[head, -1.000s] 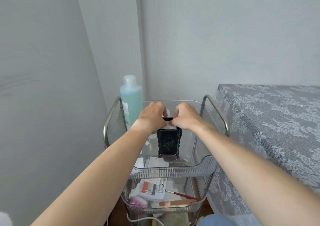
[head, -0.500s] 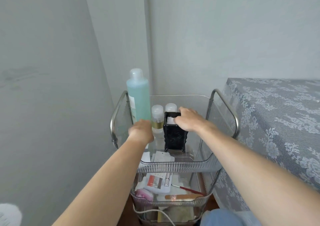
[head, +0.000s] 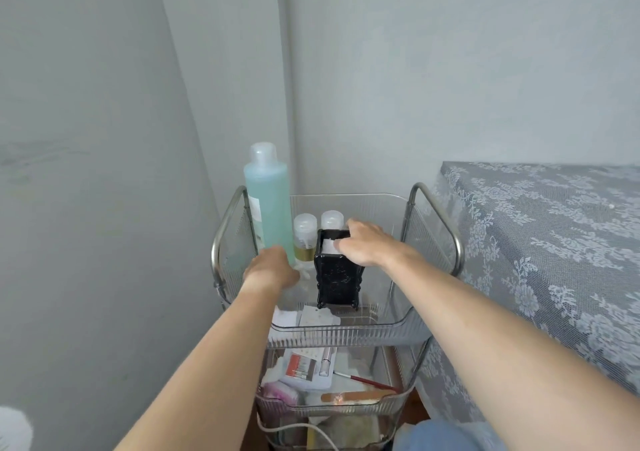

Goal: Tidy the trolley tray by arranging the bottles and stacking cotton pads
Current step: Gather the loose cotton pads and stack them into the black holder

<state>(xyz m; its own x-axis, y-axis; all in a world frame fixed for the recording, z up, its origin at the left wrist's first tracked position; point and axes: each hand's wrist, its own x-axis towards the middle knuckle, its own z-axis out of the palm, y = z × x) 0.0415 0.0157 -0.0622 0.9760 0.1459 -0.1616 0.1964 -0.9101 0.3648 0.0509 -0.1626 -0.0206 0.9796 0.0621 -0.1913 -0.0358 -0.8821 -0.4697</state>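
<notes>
**Crowded corner, tippable holder**

The right hand (head: 367, 244) sits at the centre of the frame on the open top of the black holder (head: 337, 277), fingertips (head: 341, 243) pressing down on the white cotton pads (head: 327, 245) stacked inside. The left hand (head: 272, 270), just left of it, reaches low toward the base of the tall blue bottle (head: 268, 205); whether it grips anything I cannot tell, as its fingers are hidden.

The holder stands upright on small feet in the clear tray (head: 346, 333), with two small capped bottles (head: 304, 239) close behind it. Loose pads (head: 301, 317) lie on the tray floor at the front.

The likely risks: a hard or off-centre push could tip the narrow holder back into the small bottles, and a careless left hand could knock the tall bottle, which looks top-heavy, against the trolley rail (head: 228, 225).
</notes>
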